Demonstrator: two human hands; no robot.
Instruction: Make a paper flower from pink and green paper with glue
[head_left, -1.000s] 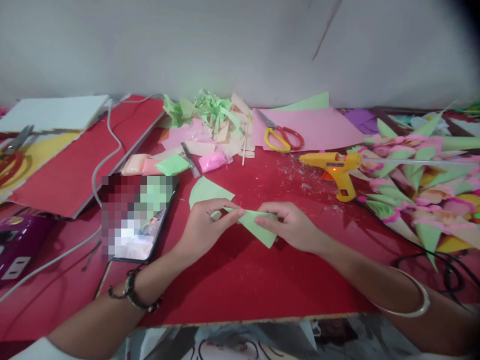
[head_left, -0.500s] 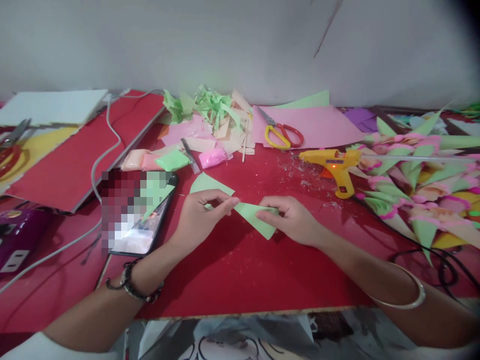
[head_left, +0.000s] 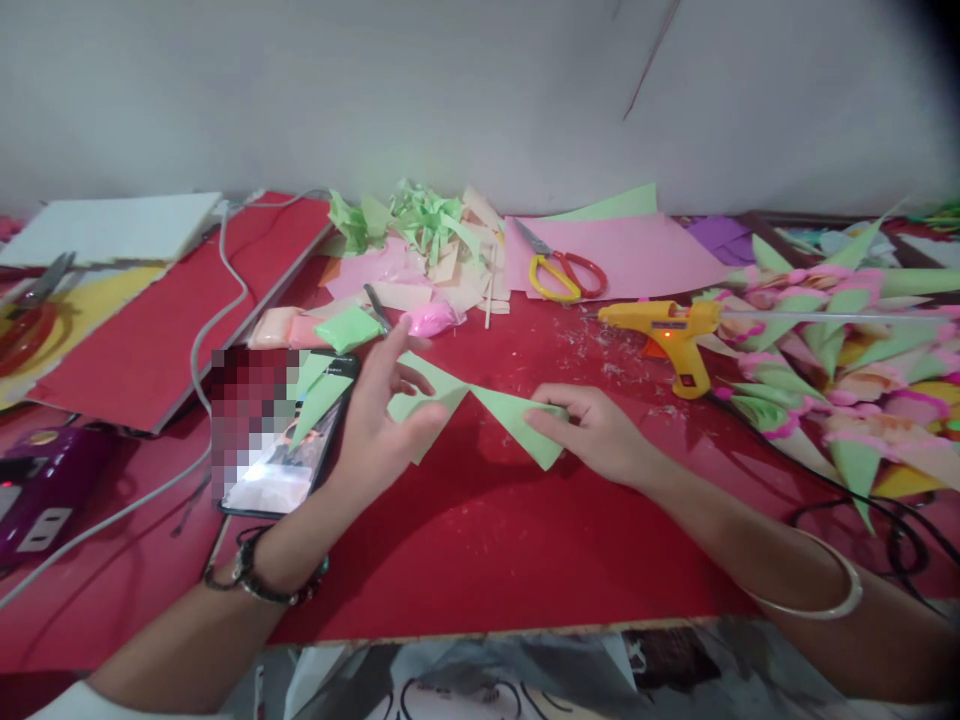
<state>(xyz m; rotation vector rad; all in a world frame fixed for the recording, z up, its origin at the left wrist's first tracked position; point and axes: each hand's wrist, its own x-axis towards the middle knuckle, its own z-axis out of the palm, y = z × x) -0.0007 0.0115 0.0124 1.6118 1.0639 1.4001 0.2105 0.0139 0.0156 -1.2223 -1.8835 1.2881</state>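
My right hand (head_left: pixel 600 430) pinches a light green piece of paper (head_left: pixel 510 412), folded or rolled to a point, by its wide end; the tip points left. My left hand (head_left: pixel 390 420) is open, fingers apart, holding nothing. Beneath and behind the left hand is another light green piece of paper (head_left: pixel 446 385), partly hidden by the fingers. Its right corner meets the tip of the piece in my right hand; whether they touch I cannot tell. A phone (head_left: pixel 319 440) with a lit, partly pixelated screen lies left of my left hand.
A yellow glue gun (head_left: pixel 664 318) lies right, its light on, near finished paper flowers (head_left: pixel 840 370). Scissors (head_left: pixel 562 275) rest on pink paper (head_left: pixel 630 250). Clay packets (head_left: pixel 349 328) and paper scraps (head_left: pixel 427 215) sit behind the hands. A white cable (head_left: pixel 199 350) crosses the left side.
My left hand has let go of the folded paper's tip, opened its fingers and shifted slightly left. My right hand keeps its pinch on the wide end.
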